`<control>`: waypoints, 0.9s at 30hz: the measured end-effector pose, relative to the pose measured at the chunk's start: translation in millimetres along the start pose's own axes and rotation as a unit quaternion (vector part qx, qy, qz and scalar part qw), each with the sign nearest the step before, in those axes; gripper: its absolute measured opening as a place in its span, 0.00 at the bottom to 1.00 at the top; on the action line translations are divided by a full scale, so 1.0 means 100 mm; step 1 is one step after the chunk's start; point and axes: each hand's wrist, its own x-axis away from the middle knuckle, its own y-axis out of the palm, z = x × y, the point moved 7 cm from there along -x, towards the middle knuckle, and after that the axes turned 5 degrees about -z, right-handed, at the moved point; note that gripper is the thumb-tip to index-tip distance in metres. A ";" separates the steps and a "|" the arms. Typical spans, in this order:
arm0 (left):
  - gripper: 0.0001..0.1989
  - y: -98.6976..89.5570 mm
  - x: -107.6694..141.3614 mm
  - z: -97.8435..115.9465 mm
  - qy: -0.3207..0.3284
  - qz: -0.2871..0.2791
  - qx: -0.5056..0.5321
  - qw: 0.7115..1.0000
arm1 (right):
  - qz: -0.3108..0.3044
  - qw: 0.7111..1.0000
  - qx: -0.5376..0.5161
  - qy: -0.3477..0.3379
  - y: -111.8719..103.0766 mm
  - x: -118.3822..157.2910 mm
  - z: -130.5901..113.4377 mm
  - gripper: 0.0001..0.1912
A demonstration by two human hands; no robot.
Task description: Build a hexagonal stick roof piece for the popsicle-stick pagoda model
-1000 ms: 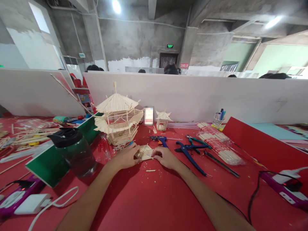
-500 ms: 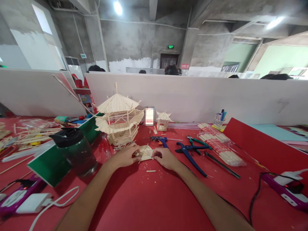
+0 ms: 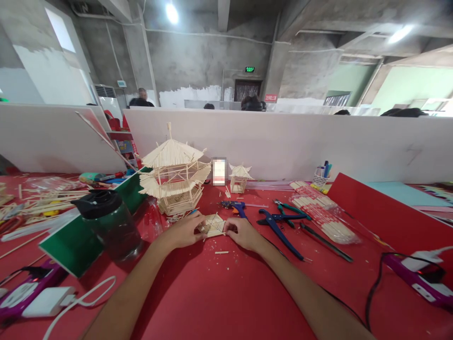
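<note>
A flat, many-sided panel of pale wooden sticks [image 3: 214, 225] lies low over the red table between my hands. My left hand [image 3: 190, 230] grips its left edge with thumb and fingers. At the right edge, my right hand [image 3: 241, 233] pinches the panel, its fingertips partly hidden. One short loose stick [image 3: 222, 252] and small wood bits lie just in front. Behind stands a large two-tiered stick pavilion [image 3: 173, 174], with a smaller stick pavilion [image 3: 240, 178] to its right. A blue glue gun [image 3: 238, 206] rests beyond my right hand.
Blue-handled cutters [image 3: 281, 231], green-handled pliers [image 3: 288, 210] and a dark slim tool [image 3: 325, 242] lie at right, near bagged stick bundles [image 3: 322, 212]. A dark water bottle [image 3: 109, 226] stands at left by a green board [image 3: 71, 245]. Purple power strips [image 3: 414, 283] sit at both sides.
Both hands and the stick panel stay almost where they were. The view shifts very slightly. Part of a person's head shows above the partition at the back left.
</note>
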 end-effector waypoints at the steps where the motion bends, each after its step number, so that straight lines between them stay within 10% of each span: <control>1: 0.09 0.00 0.01 0.01 0.003 -0.003 -0.001 1.000 | -0.001 1.000 -0.001 -0.002 0.00 0.00 0.00 0.10; 27: 0.10 -0.03 0.04 -0.04 0.038 -0.009 -0.089 0.995 | 0.012 0.999 0.023 -0.023 0.09 0.00 -0.10 0.07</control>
